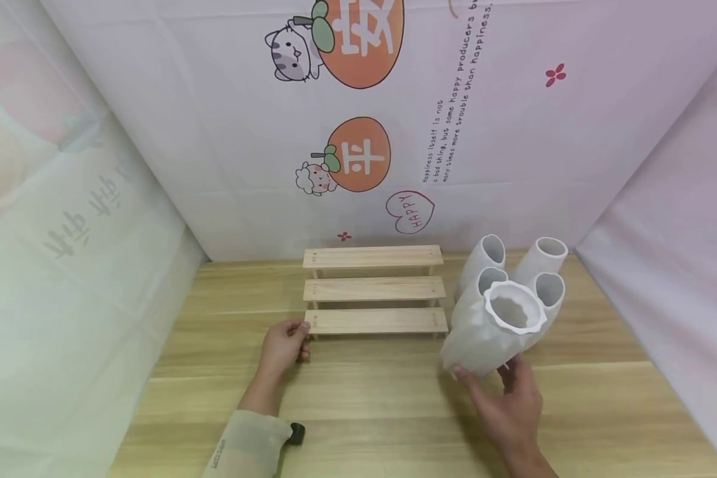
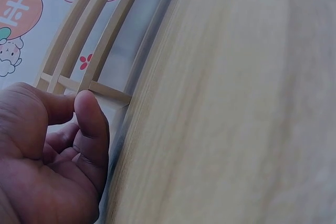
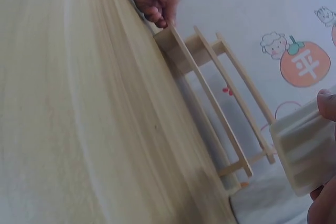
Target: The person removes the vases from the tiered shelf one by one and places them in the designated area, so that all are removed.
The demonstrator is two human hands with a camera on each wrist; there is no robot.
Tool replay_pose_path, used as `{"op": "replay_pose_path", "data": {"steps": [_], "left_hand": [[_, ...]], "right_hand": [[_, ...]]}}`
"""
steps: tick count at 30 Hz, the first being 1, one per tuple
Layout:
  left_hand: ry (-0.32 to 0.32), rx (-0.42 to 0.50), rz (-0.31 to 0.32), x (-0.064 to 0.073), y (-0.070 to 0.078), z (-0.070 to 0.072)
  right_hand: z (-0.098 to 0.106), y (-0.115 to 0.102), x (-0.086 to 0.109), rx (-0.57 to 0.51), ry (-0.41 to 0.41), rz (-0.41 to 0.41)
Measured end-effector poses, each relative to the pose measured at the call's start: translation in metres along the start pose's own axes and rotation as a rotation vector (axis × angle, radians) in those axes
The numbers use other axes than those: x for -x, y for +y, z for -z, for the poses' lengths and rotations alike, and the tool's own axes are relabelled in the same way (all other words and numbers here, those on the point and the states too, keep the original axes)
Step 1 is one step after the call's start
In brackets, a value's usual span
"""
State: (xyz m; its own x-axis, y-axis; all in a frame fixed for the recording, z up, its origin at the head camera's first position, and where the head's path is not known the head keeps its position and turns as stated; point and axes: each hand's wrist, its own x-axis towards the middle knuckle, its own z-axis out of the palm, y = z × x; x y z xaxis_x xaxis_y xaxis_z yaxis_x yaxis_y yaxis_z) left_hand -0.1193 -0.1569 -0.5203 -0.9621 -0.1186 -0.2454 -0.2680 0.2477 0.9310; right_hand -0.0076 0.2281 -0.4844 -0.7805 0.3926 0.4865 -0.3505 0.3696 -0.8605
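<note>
A three-step wooden rack stands on the table against the back wall. With thumb and forefinger, my left hand pinches the left end of its lowest, front step; the left wrist view shows this hand at the rack's end. My right hand grips a white vase with a scalloped rim near its base, tilted, to the right of the rack. At the edge of the right wrist view, the vase's ribbed lower part shows between thumb and fingers.
Several other white vases stand behind the held one at the back right, partly hidden by it. Printed cloth covers the back wall, and cloth hangs at both sides. The wooden table extends in front of the rack.
</note>
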Motion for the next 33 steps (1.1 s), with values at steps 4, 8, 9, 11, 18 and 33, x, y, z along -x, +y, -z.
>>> {"op": "replay_pose_path", "data": {"steps": [4, 8, 9, 11, 18, 33], "left_hand": [[0.002, -0.002, -0.001, 0.000, -0.001, -0.001], [0.001, -0.004, -0.002, 0.000, -0.002, 0.000], [0.003, -0.005, 0.000, 0.000, -0.002, 0.000], [0.004, -0.009, 0.002, 0.001, -0.002, 0.000], [-0.002, -0.020, 0.002, -0.001, 0.001, 0.000], [-0.023, -0.013, 0.012, -0.002, 0.001, 0.002]], "right_hand": [[0.008, 0.007, 0.002, 0.018, 0.025, -0.013], [0.015, 0.012, 0.003, 0.045, 0.050, -0.060], [0.016, 0.014, 0.003, 0.055, 0.059, -0.076], [0.019, 0.015, 0.003, 0.074, 0.076, -0.105], [0.029, 0.022, -0.001, 0.100, 0.103, -0.211], [0.036, 0.041, -0.005, 0.154, 0.125, -0.267]]}}
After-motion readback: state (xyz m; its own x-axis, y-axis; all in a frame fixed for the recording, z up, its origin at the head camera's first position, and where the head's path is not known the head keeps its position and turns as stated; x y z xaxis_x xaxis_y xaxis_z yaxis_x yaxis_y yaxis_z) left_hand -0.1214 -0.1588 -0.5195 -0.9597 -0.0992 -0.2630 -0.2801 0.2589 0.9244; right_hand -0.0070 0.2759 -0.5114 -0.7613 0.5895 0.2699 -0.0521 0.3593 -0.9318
